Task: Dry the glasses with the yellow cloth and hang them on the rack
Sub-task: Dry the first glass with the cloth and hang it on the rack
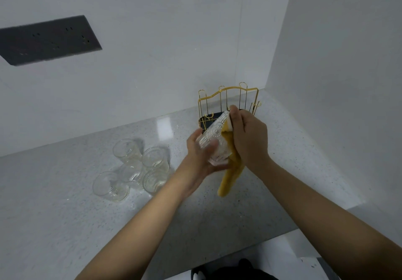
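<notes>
five glasses (pixel 132 168) left of rack (pixel 228 103).

Two bare forearms reach forward from the bottom edge and converge near the middle. The left hand (pixel 201 153) is turned palm up, with its fingers curled round the lower part of a tilted glass (pixel 214 140), thumb across the front. The right hand (pixel 247 136) shows its back to the camera, wrist bent, fingers folded down and gripping a yellow cloth (pixel 230 171) against the glass's upper end. The two hands are just beside each other, with the glass held between them. Both arms are uncovered to the elbow.
</notes>
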